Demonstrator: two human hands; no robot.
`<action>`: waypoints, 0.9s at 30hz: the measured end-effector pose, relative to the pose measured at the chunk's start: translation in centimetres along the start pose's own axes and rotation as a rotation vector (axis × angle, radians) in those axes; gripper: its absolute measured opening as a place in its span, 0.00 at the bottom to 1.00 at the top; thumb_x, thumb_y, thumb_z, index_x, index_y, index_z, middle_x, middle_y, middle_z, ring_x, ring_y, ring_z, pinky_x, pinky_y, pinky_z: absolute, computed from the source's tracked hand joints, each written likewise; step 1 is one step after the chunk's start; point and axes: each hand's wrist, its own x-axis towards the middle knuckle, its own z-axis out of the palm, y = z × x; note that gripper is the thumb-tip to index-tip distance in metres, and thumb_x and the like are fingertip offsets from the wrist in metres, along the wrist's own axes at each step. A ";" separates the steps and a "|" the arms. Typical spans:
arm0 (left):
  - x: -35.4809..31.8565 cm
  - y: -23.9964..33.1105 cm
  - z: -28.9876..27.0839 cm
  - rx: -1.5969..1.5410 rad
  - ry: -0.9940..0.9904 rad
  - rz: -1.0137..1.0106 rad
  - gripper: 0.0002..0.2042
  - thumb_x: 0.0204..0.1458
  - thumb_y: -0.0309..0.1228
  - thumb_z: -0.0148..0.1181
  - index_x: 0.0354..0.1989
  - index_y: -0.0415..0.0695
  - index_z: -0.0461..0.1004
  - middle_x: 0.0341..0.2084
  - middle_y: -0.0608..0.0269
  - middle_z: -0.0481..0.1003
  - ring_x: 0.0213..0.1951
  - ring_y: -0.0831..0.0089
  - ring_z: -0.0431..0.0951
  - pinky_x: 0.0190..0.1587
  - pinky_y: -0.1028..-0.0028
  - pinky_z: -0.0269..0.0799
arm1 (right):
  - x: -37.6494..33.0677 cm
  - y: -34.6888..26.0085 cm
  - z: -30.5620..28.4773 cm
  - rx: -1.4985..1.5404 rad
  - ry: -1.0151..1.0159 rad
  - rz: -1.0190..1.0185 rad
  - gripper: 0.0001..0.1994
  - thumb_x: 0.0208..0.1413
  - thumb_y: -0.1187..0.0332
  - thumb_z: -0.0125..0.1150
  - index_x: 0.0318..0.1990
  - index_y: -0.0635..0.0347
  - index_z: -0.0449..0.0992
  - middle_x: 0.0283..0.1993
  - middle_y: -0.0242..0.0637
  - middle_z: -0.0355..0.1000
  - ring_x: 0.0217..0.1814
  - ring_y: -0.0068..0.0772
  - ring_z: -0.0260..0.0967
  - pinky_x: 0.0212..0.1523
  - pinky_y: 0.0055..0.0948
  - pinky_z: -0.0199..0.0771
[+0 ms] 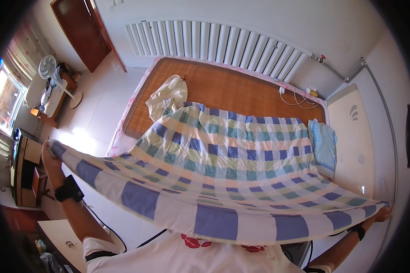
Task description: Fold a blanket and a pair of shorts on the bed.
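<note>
A thin quilt [218, 150] in blue, green, peach and white checks is stretched wide between my two hands. My left hand [53, 159], far out to the left, is closed round one corner. At the far right my right hand [384, 213] grips the opposite corner, its fingers partly hidden by the cloth. The near edge sags in a curve before my chest, while the far part lies wrinkled on the bed's brown woven mat [223, 84]. A cream garment [168, 93] lies crumpled by the quilt's far left corner. Beside its right edge is a light blue pillow [322, 143].
A white radiator [214, 41] runs along the wall behind the bed. The headboard [353, 123] stands at the right. A charger with a white cable [300, 99] lies on the mat. To the left are a standing fan [50, 68], a bench, and a cabinet [59, 241].
</note>
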 end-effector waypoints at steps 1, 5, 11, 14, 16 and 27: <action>-0.1 -1.2 0.5 0.265 -0.079 0.159 0.11 0.41 0.31 0.52 0.32 0.39 0.64 0.27 0.61 0.68 0.30 0.70 0.69 0.36 0.74 0.67 | 0.2 0.0 1.0 -0.156 -0.033 -0.109 0.19 0.46 0.67 0.32 0.36 0.53 0.75 0.43 0.38 0.67 0.43 0.43 0.64 0.46 0.34 0.63; -0.6 -5.7 3.0 1.102 -0.180 0.402 0.28 0.28 0.22 0.61 0.44 0.35 0.61 0.38 0.53 0.66 0.42 0.63 0.66 0.47 0.73 0.59 | -3.7 -0.1 5.1 -0.202 -0.198 -0.104 0.21 0.48 0.64 0.28 0.38 0.52 0.73 0.44 0.39 0.66 0.45 0.45 0.62 0.48 0.34 0.60; 2.3 -17.3 4.4 1.042 -0.354 0.437 0.16 0.32 0.19 0.53 0.35 0.35 0.65 0.26 0.51 0.69 0.30 0.60 0.70 0.35 0.69 0.66 | -13.1 -1.5 8.3 -0.243 -0.416 0.102 0.18 0.49 0.66 0.31 0.42 0.52 0.69 0.44 0.40 0.66 0.44 0.44 0.64 0.44 0.33 0.62; 3.6 -20.0 11.5 1.083 -0.452 0.505 0.15 0.32 0.24 0.57 0.32 0.35 0.66 0.25 0.48 0.69 0.30 0.54 0.69 0.34 0.67 0.66 | -13.1 4.6 11.4 -0.154 -0.592 -0.086 0.16 0.47 0.69 0.37 0.42 0.51 0.68 0.40 0.42 0.68 0.41 0.43 0.65 0.41 0.33 0.64; 5.5 -21.5 14.8 1.057 -0.472 0.490 0.17 0.32 0.28 0.60 0.31 0.34 0.66 0.25 0.47 0.69 0.30 0.53 0.69 0.34 0.66 0.66 | -15.4 4.2 13.6 -0.009 -0.676 -0.167 0.15 0.47 0.70 0.40 0.42 0.51 0.69 0.37 0.43 0.69 0.38 0.40 0.66 0.39 0.31 0.64; 9.6 -29.5 25.5 -0.060 -0.618 -0.807 0.24 0.48 0.47 0.43 0.48 0.44 0.59 0.46 0.61 0.62 0.46 0.64 0.63 0.42 0.63 0.61 | -25.6 2.4 22.0 -0.021 -0.976 -0.095 0.10 0.49 0.72 0.43 0.37 0.61 0.69 0.31 0.35 0.67 0.36 0.29 0.63 0.39 0.26 0.63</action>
